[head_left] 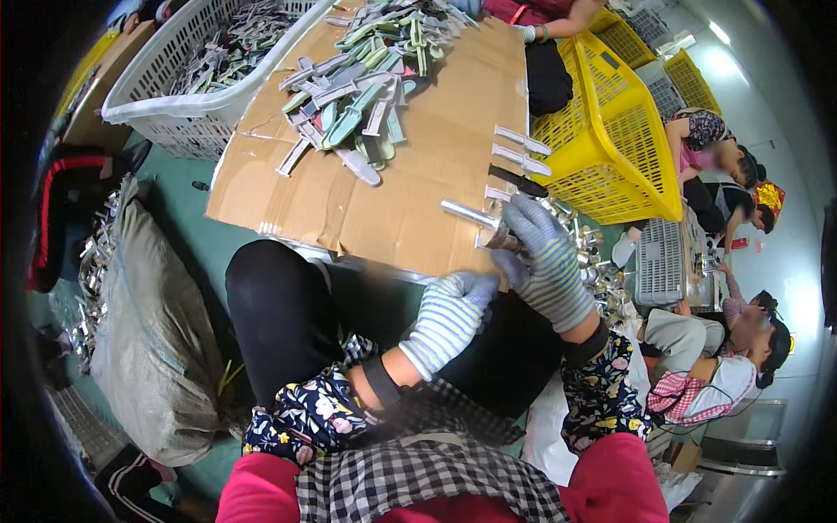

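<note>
My right hand (553, 267), in a striped knit glove, is closed around a shiny metal piece with a rod (468, 212) sticking out to the left. The fingers cover the rest of it. My left hand (450, 322), in a matching glove, is closed just below and to the left, its fingertips turned in. Whatever it may hold is hidden. Beyond my right hand, a black plastic handle (518, 180) and two pale grey handles (521, 163) lie in a row along the cardboard's right side. A heap of grey and green plastic handles (357, 103) covers the far part of the cardboard (288, 202).
At the far left stands a white slatted crate (179, 131) full of handles. A yellow crate (602, 166) is at the right, with shiny metal parts (602, 270) piled below it. A stuffed sack (153, 331) lies at the left. Several people sit nearby.
</note>
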Tool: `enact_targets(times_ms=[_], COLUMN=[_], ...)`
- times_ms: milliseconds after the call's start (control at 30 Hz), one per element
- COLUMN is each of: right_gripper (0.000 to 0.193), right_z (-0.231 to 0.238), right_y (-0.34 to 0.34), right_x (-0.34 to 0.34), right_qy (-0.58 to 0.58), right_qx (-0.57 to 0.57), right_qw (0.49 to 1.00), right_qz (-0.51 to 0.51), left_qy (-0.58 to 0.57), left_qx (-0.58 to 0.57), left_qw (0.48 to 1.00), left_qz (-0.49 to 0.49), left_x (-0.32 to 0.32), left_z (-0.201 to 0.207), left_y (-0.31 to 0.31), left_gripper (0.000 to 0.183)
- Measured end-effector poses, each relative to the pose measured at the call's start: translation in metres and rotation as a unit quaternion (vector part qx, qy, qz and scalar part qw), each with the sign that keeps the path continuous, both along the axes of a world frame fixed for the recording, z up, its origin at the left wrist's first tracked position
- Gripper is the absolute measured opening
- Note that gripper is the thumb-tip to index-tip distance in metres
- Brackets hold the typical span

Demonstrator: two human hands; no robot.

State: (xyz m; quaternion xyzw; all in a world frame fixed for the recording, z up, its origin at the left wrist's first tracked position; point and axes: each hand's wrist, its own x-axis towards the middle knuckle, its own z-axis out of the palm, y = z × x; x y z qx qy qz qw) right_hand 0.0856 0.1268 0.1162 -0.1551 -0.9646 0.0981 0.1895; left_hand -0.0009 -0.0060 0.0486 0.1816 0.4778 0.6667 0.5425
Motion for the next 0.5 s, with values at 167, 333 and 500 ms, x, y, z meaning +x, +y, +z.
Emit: enact_targets(times_ms=[167,333,500], right_gripper=[0.059,0.067,0.067], right_z=[0.016,0.032,-0.005], right_y=[0.004,0.004,0.01], right_x=[0.008,0.004,0.008], right_qy=[-0.027,-0.069,-0.026], right_qx=[-0.006,-0.051,0.026], right_qw=[0.999,0.996,0.999], right_qz=[0.021,0.038,-0.011], left_qy=[0.07,0.086,0.032], left_qx=[-0.047,-0.046,-0.061], left_qw=[0.996,0.993,0.993], left_qz=[-0.028,-0.061,-0.1], left_x=[-0.01,-0.023,-0.027], left_z=[0.021,0.039,0.044], left_y=[0.013,0.022,0.034], left_gripper=[0.03,0.028,0.027])
